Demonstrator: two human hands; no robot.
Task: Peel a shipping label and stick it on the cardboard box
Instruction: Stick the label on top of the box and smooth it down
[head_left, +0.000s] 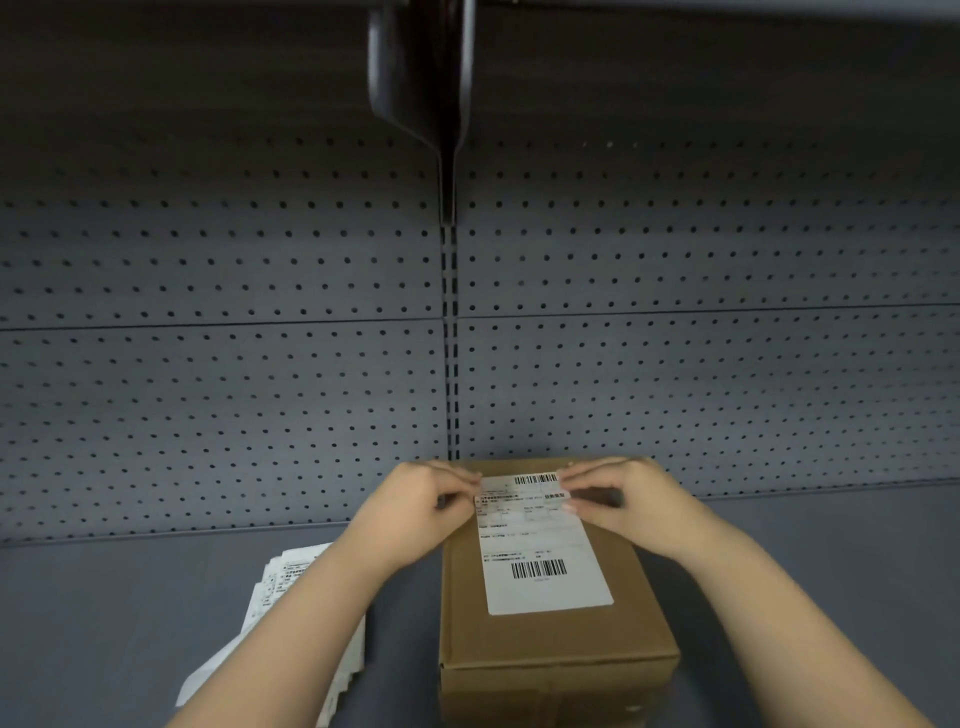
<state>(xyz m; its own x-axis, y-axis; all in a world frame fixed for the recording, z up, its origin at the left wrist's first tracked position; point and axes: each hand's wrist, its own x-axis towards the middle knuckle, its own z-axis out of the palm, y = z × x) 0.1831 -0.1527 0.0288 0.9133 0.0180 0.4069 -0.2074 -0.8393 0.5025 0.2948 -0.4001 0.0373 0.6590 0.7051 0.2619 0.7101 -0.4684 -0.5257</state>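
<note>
From my remote seat I look down at a cardboard box standing lengthwise on a grey shelf, its short end toward the camera so the long top face runs away from me, which I judge gives the label a flat bed to lie on. The shipping label sits on that top face: a white sheet with rounded corners, a barcode near its near end, another at its far end, and lines of small print between that I cannot read. Its near half looks flat against the box; whether the far end is fully down I cannot tell.

To the left of the box, partly under the left forearm, a stack of label sheets lies fanned on the shelf, close at hand for the next peel.

Farther in, the left hand and the right hand meet the label's far edge from either side. On each, the fingers are curled together, tips bearing on or pinching the label's far corners; I cannot tell which. I judge they are steadying it square while pressing it on.

Behind stands a grey pegboard wall, with a dark bracket above.
</note>
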